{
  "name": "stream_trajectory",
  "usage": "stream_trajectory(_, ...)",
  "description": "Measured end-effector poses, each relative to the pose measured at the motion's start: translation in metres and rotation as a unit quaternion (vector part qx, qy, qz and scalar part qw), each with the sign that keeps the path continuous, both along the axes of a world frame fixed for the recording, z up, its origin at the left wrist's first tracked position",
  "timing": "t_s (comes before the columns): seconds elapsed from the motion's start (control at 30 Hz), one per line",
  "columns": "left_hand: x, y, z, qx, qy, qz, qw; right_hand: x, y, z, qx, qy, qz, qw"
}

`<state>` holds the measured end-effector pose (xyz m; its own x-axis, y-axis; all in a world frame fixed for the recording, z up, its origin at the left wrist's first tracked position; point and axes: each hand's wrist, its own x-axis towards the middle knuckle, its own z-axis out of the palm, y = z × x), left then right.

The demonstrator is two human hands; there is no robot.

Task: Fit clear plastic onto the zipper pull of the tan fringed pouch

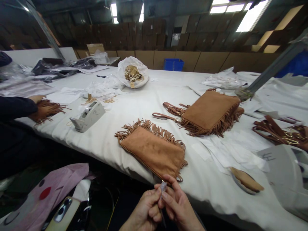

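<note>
In front of me, my left hand (149, 205) and my right hand (176, 200) are closed together, pinching a small piece wrapped in translucent film (163, 186). What the film covers is too small to make out. A thin dark strip hangs below between the fingers. Just beyond my fingertips a brown fringed pouch (154, 150) lies flat at the table's front edge, fringe towards the far side. Farther right, more fringed pouches (211, 110) are stacked, their wrist straps (168, 112) pointing left.
A grey tape dispenser (90, 117) stands left, another (286, 176) right. Brown straps with gold clasps (284, 131) lie far right, near white paper sheets (231, 150). A plastic bag of tags (133, 73) sits at the back. At left, another person's hand (37, 98) touches brown fringe.
</note>
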<state>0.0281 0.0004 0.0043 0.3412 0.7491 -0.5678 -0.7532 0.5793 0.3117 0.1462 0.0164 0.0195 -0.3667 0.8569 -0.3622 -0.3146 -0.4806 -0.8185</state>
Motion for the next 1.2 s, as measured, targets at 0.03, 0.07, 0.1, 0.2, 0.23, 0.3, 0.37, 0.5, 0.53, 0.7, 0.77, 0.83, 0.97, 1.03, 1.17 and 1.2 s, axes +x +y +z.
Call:
stream_trajectory(0.03,-0.001,0.0,0.0,0.002,-0.001,0.002,1.0,0.0,-0.001,0.0,0.016,-0.022,0.014,1.0)
stream_trajectory(0.07,-0.002,0.001,0.001,0.005,-0.002,0.004,1.0,0.0,-0.002,0.001,0.034,-0.047,0.028,0.998)
stream_trajectory(0.1,-0.002,0.001,0.002,0.008,0.0,0.004,1.0,0.001,-0.003,0.003,0.05,-0.074,0.039,0.995)
stream_trajectory(0.2,-0.004,0.002,0.008,0.01,0.025,0.0,1.0,0.012,0.004,0.013,0.075,-0.155,0.032,0.985)
stream_trajectory(0.23,-0.004,0.002,0.009,0.003,0.039,-0.002,0.999,0.018,0.008,0.017,0.077,-0.179,0.009,0.981)
stream_trajectory(0.3,-0.005,0.002,0.011,-0.024,0.069,-0.011,0.997,0.036,0.021,0.024,0.084,-0.223,-0.059,0.969)
stream_trajectory(0.37,-0.004,0.003,0.009,-0.046,0.092,-0.035,0.994,0.057,0.037,0.028,0.102,-0.267,-0.133,0.949)
stream_trajectory(0.5,0.0,0.006,0.005,-0.026,0.131,-0.079,0.988,0.098,0.068,0.027,0.135,-0.343,-0.207,0.906)
stream_trajectory(0.53,0.001,0.006,0.005,-0.021,0.138,-0.08,0.987,0.106,0.074,0.026,0.14,-0.358,-0.214,0.898)
stream_trajectory(0.7,0.003,0.006,0.002,-0.009,0.139,-0.074,0.987,0.129,0.098,0.01,0.158,-0.484,-0.218,0.833)
stream_trajectory(0.77,0.003,0.005,0.001,-0.005,0.143,-0.068,0.987,0.134,0.103,-0.004,0.18,-0.555,-0.205,0.786)
stream_trajectory(0.83,0.005,0.005,-0.001,-0.003,0.15,-0.065,0.987,0.137,0.106,-0.018,0.217,-0.613,-0.201,0.733)
stream_trajectory(0.97,0.008,0.01,-0.001,-0.009,0.165,-0.074,0.984,0.139,0.106,-0.036,0.272,-0.648,-0.201,0.682)
stream_trajectory(1.03,0.009,0.013,0.002,-0.011,0.17,-0.074,0.983,0.139,0.105,-0.037,0.278,-0.644,-0.204,0.683)
stream_trajectory(1.17,0.01,0.016,0.007,-0.01,0.173,-0.064,0.983,0.139,0.103,-0.034,0.279,-0.645,-0.217,0.677)
stream_trajectory(1.2,0.01,0.017,0.008,-0.011,0.174,-0.061,0.983,0.139,0.103,-0.034,0.278,-0.646,-0.217,0.677)
